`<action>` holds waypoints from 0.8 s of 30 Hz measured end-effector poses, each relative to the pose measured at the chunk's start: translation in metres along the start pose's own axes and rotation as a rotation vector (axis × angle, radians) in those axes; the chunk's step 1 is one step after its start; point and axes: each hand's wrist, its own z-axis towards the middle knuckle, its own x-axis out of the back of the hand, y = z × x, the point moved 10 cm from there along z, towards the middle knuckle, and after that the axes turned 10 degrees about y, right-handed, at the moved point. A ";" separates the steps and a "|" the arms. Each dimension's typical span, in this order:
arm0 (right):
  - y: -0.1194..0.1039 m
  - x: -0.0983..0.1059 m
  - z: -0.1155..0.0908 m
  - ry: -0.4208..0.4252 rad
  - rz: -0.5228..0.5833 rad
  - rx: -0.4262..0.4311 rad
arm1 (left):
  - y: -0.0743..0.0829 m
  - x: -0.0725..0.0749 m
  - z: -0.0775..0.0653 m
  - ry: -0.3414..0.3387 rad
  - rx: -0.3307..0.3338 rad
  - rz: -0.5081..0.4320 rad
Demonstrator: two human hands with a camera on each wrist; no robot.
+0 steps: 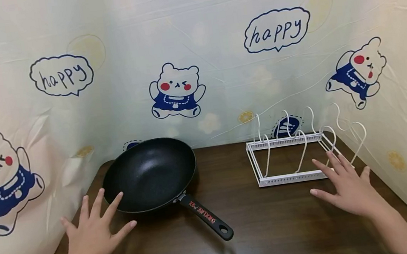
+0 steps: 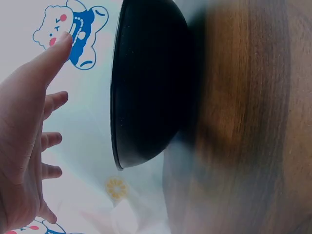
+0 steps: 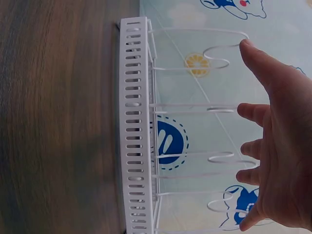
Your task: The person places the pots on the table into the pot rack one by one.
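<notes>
A black frying pan [image 1: 151, 172] sits on the left of the table, its black handle [image 1: 207, 216] with red lettering angled toward the front right. My left hand [image 1: 92, 236] hovers by the pan's near left side, fingers spread and holding nothing. In the left wrist view the pan's dark outer wall [image 2: 146, 83] stands beyond that hand. At the right is a white wire rack [image 1: 291, 178] with a slotted base and several curved upright hooks. My right hand [image 1: 351, 193] is spread over the rack's near right corner, overlapping it in the head view, and holds nothing.
The dark wooden table [image 1: 243, 250] carries both things. A pale curtain [image 1: 211, 40] printed with cartoon bears and the word "happy" hangs behind the table and along both its sides.
</notes>
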 end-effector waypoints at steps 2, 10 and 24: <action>-0.002 0.000 0.000 0.005 0.007 0.004 | 0.001 0.001 0.000 0.005 0.000 -0.007; -0.016 -0.003 0.001 0.038 0.026 0.051 | 0.006 0.006 -0.004 0.059 0.003 -0.060; -0.040 -0.014 0.001 0.089 0.120 0.102 | 0.013 0.009 -0.013 0.192 0.007 -0.211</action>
